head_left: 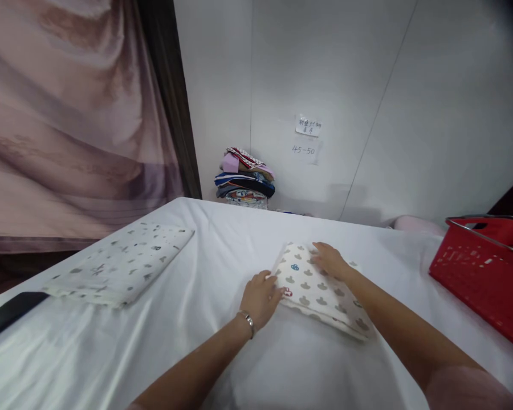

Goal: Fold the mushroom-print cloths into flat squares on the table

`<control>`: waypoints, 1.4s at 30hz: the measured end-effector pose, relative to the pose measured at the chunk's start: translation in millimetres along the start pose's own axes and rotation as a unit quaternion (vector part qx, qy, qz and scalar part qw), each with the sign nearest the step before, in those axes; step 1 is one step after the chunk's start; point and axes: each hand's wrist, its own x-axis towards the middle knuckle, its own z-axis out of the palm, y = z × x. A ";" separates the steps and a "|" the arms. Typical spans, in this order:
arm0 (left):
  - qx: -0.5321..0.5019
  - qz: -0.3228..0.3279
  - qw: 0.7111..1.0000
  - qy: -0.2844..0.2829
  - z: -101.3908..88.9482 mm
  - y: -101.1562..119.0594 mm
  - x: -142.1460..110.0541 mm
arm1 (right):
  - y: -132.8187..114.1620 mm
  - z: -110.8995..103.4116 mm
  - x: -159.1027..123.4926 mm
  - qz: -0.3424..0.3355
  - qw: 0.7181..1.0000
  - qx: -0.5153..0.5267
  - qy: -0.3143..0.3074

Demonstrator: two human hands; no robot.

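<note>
A folded white cloth [310, 287] with grey printed shapes and a few coloured ones lies on the white-covered table [205, 336]. My right hand [329, 261] rests on its far part, with fingers stretched out over the fabric. At the cloth's left edge is my left hand [261, 296], its fingers spread and the tips touching the edge. A bracelet circles the left wrist. Part of the cloth's right side is hidden behind my right forearm.
On the table's left lies another folded printed cloth [123, 262], near a dark flat object [12, 310]. A red plastic basket [483, 279] with a metal handle stands at right. Behind the far edge rises a stack of folded fabrics [245, 179]. A pink curtain [68, 114] hangs left.
</note>
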 end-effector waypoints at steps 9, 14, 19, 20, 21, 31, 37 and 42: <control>0.054 0.113 0.990 -0.064 45.0 10.2 23.9 | -35.2 38.2 -78.6 -0.068 0.996 -0.032 -0.047; 0.068 0.116 0.989 -0.060 48.6 2.8 20.6 | -38.5 31.1 -85.7 -0.052 0.997 -0.012 -0.052; 0.070 0.113 0.989 -0.060 47.0 5.6 21.2 | -35.1 31.4 -107.6 -0.057 0.998 -0.027 -0.019; 0.069 0.112 0.990 -0.058 47.6 6.2 21.6 | -35.1 32.8 -111.9 -0.057 0.998 -0.028 -0.013; 0.067 0.110 0.990 -0.057 48.4 6.4 22.2 | -35.3 33.7 -115.3 -0.056 0.998 -0.026 -0.008; -0.063 -0.061 0.995 -0.039 36.7 -12.1 57.1 | 24.6 22.9 -126.4 0.110 0.982 0.062 0.143; -0.068 -0.177 0.974 -0.128 31.4 0.9 74.3 | 49.3 46.1 -127.4 0.225 0.938 0.220 0.150; -0.105 -0.179 0.972 -0.114 31.2 3.2 32.8 | 58.0 42.2 -129.4 0.151 0.957 0.200 0.144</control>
